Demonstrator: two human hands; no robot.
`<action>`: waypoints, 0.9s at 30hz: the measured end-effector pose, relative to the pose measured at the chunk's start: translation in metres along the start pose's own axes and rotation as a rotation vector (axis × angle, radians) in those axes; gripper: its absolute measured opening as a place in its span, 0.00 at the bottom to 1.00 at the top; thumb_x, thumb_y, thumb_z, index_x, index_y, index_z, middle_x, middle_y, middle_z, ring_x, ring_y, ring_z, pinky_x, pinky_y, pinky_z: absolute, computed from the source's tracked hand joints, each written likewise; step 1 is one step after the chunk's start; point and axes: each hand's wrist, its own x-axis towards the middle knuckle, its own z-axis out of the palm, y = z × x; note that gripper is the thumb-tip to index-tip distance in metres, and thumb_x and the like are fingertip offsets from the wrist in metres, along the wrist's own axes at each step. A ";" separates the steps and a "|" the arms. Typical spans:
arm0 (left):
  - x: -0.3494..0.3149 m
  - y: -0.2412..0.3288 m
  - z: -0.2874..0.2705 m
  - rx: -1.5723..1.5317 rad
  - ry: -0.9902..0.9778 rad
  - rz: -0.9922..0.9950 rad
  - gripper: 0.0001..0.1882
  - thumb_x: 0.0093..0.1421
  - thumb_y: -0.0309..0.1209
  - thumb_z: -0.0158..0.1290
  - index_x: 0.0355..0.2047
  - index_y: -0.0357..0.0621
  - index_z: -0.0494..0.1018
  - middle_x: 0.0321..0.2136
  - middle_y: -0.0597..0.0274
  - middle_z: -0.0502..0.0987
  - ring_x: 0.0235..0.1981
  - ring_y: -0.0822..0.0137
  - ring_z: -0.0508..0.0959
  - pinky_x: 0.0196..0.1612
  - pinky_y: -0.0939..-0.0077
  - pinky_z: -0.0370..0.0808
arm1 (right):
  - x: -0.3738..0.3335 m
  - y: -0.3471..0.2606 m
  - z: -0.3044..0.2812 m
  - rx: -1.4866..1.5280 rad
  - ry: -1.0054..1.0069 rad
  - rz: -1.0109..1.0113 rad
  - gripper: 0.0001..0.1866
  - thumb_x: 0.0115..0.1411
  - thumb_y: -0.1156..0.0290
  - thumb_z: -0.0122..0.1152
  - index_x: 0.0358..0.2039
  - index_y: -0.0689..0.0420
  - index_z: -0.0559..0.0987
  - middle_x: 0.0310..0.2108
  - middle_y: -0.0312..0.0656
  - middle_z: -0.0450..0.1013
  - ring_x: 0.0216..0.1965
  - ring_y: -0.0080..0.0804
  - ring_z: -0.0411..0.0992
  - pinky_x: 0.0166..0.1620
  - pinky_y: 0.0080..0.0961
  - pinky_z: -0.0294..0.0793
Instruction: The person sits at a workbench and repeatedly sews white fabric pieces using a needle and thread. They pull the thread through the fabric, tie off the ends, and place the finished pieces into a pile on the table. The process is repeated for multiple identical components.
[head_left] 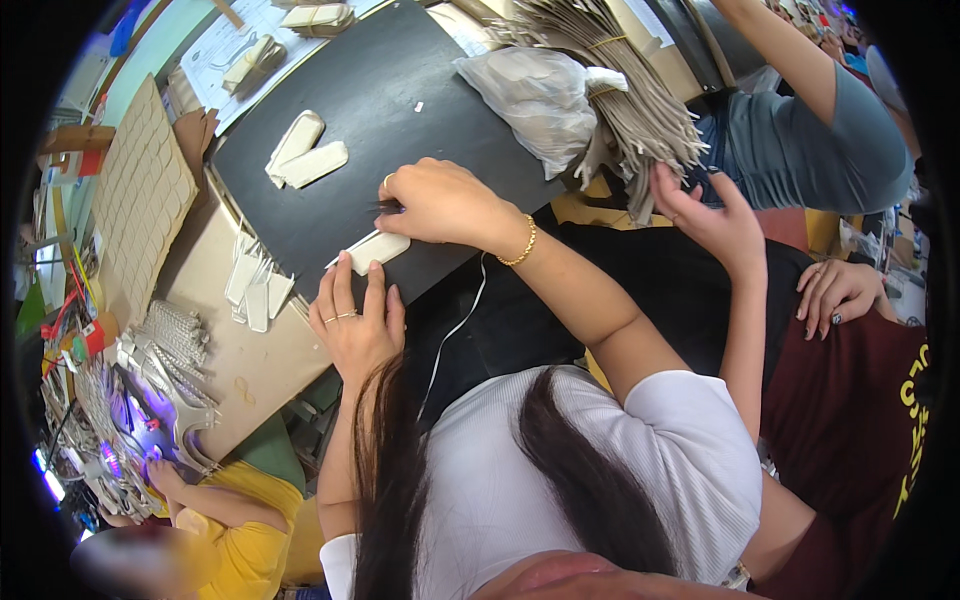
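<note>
On a black work mat [370,95], a narrow off-white strap piece [375,252] lies between my hands. My left hand [358,318] has its fingers apart, with the fingertips against the near edge of that piece. My right hand [440,205] is closed above its right end, around a small dark thin tool [390,206]. Most of the tool is hidden in the fingers, so its kind is unclear. Two more off-white pieces [305,155] form a V farther up the mat. A white cord [455,335] hangs from the mat's edge across my lap.
A tied bundle of grey-beige strips [640,110] and a filled plastic bag [535,95] stand at the far right. Small off-white pieces [255,285] lie left of the mat, near a patterned board [145,195]. A person's hand [715,210] is at the bundle; another person in yellow [240,530] sits lower left.
</note>
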 end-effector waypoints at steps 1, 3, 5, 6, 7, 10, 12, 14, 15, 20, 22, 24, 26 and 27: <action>0.000 0.000 0.000 -0.002 0.000 -0.002 0.21 0.60 0.35 0.63 0.55 0.50 0.80 0.63 0.48 0.72 0.61 0.47 0.71 0.61 0.51 0.65 | 0.000 0.000 0.000 0.011 0.004 -0.001 0.19 0.57 0.60 0.68 0.41 0.62 0.87 0.32 0.57 0.82 0.37 0.54 0.82 0.46 0.42 0.80; -0.001 0.000 0.000 -0.005 -0.005 -0.005 0.22 0.60 0.36 0.63 0.55 0.50 0.79 0.63 0.48 0.72 0.61 0.48 0.71 0.61 0.50 0.65 | -0.001 0.000 0.000 0.028 0.021 -0.004 0.19 0.57 0.60 0.68 0.41 0.63 0.87 0.31 0.56 0.82 0.36 0.54 0.82 0.45 0.41 0.80; -0.001 0.001 0.000 -0.001 -0.024 -0.015 0.22 0.60 0.36 0.63 0.55 0.50 0.79 0.64 0.48 0.72 0.62 0.48 0.71 0.61 0.50 0.65 | -0.001 0.001 -0.001 0.016 0.023 -0.022 0.19 0.57 0.61 0.68 0.40 0.63 0.87 0.31 0.56 0.82 0.36 0.54 0.82 0.45 0.41 0.80; -0.001 0.001 0.000 -0.001 -0.016 -0.005 0.22 0.60 0.36 0.63 0.55 0.50 0.79 0.64 0.48 0.72 0.62 0.48 0.71 0.61 0.50 0.64 | 0.000 0.001 -0.001 0.010 0.026 -0.030 0.19 0.57 0.61 0.68 0.40 0.63 0.87 0.31 0.56 0.82 0.35 0.54 0.82 0.45 0.41 0.81; -0.001 0.001 0.000 0.000 -0.017 -0.006 0.22 0.60 0.36 0.63 0.55 0.50 0.79 0.64 0.48 0.71 0.62 0.48 0.71 0.61 0.50 0.64 | 0.000 0.002 -0.001 0.010 0.019 -0.023 0.18 0.57 0.61 0.68 0.40 0.64 0.87 0.31 0.56 0.82 0.35 0.54 0.82 0.45 0.41 0.81; 0.000 0.001 -0.001 0.005 -0.021 -0.007 0.22 0.60 0.36 0.64 0.55 0.50 0.79 0.64 0.48 0.71 0.62 0.48 0.71 0.61 0.50 0.64 | 0.001 0.002 0.000 0.011 0.006 -0.007 0.18 0.57 0.61 0.68 0.40 0.64 0.87 0.31 0.56 0.82 0.36 0.53 0.82 0.44 0.41 0.80; 0.000 0.001 -0.001 0.002 -0.016 -0.004 0.22 0.60 0.36 0.64 0.55 0.50 0.79 0.64 0.48 0.71 0.62 0.48 0.71 0.61 0.50 0.65 | 0.001 0.003 0.001 0.013 0.006 -0.007 0.18 0.57 0.61 0.68 0.40 0.64 0.87 0.31 0.56 0.82 0.36 0.53 0.82 0.44 0.41 0.80; 0.000 0.001 0.000 -0.007 0.003 -0.001 0.22 0.60 0.36 0.64 0.55 0.50 0.79 0.64 0.48 0.71 0.62 0.47 0.71 0.61 0.50 0.65 | 0.000 0.004 0.002 0.007 0.049 -0.032 0.18 0.57 0.60 0.68 0.38 0.63 0.87 0.32 0.56 0.82 0.36 0.54 0.82 0.44 0.41 0.80; 0.000 0.001 0.000 -0.017 0.001 0.008 0.22 0.59 0.36 0.64 0.55 0.50 0.79 0.63 0.48 0.72 0.62 0.47 0.71 0.60 0.50 0.65 | 0.000 0.004 0.003 -0.006 0.048 -0.034 0.18 0.57 0.59 0.68 0.38 0.63 0.87 0.32 0.55 0.82 0.37 0.54 0.82 0.44 0.42 0.80; 0.000 0.003 -0.004 -0.062 -0.013 -0.015 0.23 0.57 0.34 0.65 0.54 0.49 0.80 0.62 0.47 0.72 0.61 0.46 0.71 0.60 0.49 0.65 | -0.005 0.006 -0.001 0.022 0.032 -0.035 0.19 0.59 0.57 0.68 0.35 0.63 0.85 0.32 0.55 0.81 0.37 0.56 0.81 0.43 0.42 0.78; 0.002 0.005 -0.007 -0.069 0.000 -0.029 0.23 0.57 0.34 0.65 0.54 0.49 0.80 0.62 0.48 0.72 0.62 0.47 0.71 0.61 0.50 0.65 | -0.003 0.005 -0.005 0.005 0.044 -0.042 0.19 0.59 0.58 0.68 0.35 0.64 0.85 0.32 0.56 0.81 0.37 0.56 0.80 0.42 0.42 0.78; 0.003 0.007 -0.010 -0.068 -0.009 -0.030 0.23 0.57 0.34 0.65 0.53 0.48 0.80 0.61 0.48 0.72 0.61 0.48 0.71 0.62 0.50 0.64 | -0.005 0.003 -0.007 -0.004 0.021 0.008 0.19 0.59 0.58 0.68 0.35 0.64 0.85 0.31 0.57 0.80 0.36 0.56 0.80 0.41 0.42 0.77; 0.004 0.009 -0.013 -0.078 -0.009 -0.034 0.22 0.56 0.33 0.66 0.52 0.46 0.80 0.61 0.48 0.72 0.61 0.48 0.71 0.62 0.51 0.64 | -0.006 0.001 -0.008 -0.028 0.010 0.033 0.20 0.59 0.57 0.68 0.35 0.65 0.85 0.31 0.58 0.80 0.35 0.56 0.80 0.41 0.42 0.77; 0.004 0.010 -0.014 -0.078 -0.003 -0.039 0.22 0.56 0.32 0.66 0.52 0.46 0.80 0.61 0.48 0.72 0.61 0.48 0.71 0.62 0.51 0.64 | -0.007 0.000 -0.010 -0.042 0.012 0.047 0.20 0.59 0.57 0.68 0.35 0.66 0.85 0.31 0.58 0.80 0.35 0.56 0.80 0.40 0.42 0.77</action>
